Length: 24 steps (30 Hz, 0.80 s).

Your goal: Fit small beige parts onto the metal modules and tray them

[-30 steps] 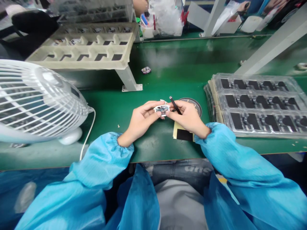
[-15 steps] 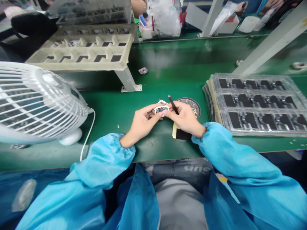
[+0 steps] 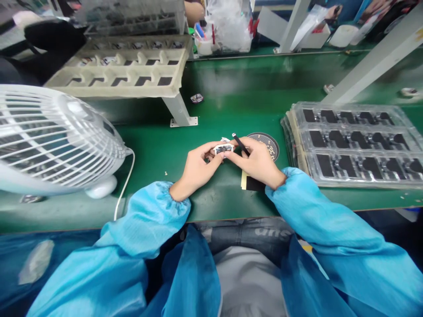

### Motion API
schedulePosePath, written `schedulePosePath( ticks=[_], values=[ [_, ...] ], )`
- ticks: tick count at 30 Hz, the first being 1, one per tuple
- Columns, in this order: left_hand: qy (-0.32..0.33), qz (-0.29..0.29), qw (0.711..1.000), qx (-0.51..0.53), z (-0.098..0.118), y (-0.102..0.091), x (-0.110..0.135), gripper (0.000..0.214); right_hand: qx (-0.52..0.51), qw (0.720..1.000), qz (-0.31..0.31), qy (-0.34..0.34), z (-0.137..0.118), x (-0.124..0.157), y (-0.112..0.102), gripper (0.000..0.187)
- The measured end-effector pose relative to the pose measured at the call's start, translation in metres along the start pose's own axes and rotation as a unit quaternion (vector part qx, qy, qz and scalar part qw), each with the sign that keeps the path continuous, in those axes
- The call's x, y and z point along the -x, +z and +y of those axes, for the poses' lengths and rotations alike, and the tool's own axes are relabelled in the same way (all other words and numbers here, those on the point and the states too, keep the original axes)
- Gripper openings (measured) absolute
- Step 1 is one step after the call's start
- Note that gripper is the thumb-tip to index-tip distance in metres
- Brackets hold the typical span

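Observation:
A small white part with a dark circuit face (image 3: 223, 149) is pinched between both hands over the green bench. My left hand (image 3: 198, 167) grips its left end with closed fingers. My right hand (image 3: 258, 164) is closed on its right end and also carries a thin black tool (image 3: 240, 144) that sticks up and to the left between the fingers. A round grey mesh disc (image 3: 268, 143) lies just behind my right hand, and a yellow sheet with a black patch (image 3: 251, 183) lies under its wrist.
A white desk fan (image 3: 49, 141) stands at the left, its cord (image 3: 125, 180) running to the front edge. A beige compartment tray on a stand (image 3: 125, 72) is at the back left. Clear blister trays with black parts (image 3: 357, 145) are stacked at the right. A small loose part (image 3: 197, 98) lies farther back.
Both hands stay together on the small part with only slight shifts; the view has drifted a little, and the part looks a bit more covered by the fingers.

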<state>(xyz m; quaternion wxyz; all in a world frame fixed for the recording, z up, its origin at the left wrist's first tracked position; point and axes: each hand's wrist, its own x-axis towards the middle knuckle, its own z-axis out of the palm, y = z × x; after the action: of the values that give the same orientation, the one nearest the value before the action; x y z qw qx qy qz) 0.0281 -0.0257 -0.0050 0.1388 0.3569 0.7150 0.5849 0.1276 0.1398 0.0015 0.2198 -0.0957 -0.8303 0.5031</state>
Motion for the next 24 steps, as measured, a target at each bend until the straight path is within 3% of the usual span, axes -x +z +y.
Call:
schedulePosePath(
  ticks=[6, 11, 14, 17, 24],
  values=[
    [0.083, 0.015, 0.99, -0.11, 0.002, -0.001, 0.003, 0.028, 0.03, 0.999, 0.018, -0.024, 0.0, -0.001, -0.004, 0.023],
    [0.087, 0.01, 0.988, -0.125, -0.002, -0.002, 0.003, 0.028, 0.033, 0.994, 0.043, -0.098, 0.0, -0.003, -0.01, 0.014],
    [0.089, 0.0, 0.988, -0.129, -0.003, -0.003, 0.002, 0.028, 0.04, 0.988, 0.018, -0.146, 0.0, -0.003, -0.013, 0.012],
    [0.088, -0.006, 0.987, -0.132, -0.003, -0.003, 0.002, 0.028, 0.061, 0.986, -0.013, -0.158, 0.003, -0.002, -0.012, 0.014],
    [0.11, -0.013, 0.983, -0.146, -0.004, -0.004, 0.003, 0.026, 0.09, 0.979, -0.012, -0.18, 0.01, 0.002, -0.007, 0.015]
  ],
)
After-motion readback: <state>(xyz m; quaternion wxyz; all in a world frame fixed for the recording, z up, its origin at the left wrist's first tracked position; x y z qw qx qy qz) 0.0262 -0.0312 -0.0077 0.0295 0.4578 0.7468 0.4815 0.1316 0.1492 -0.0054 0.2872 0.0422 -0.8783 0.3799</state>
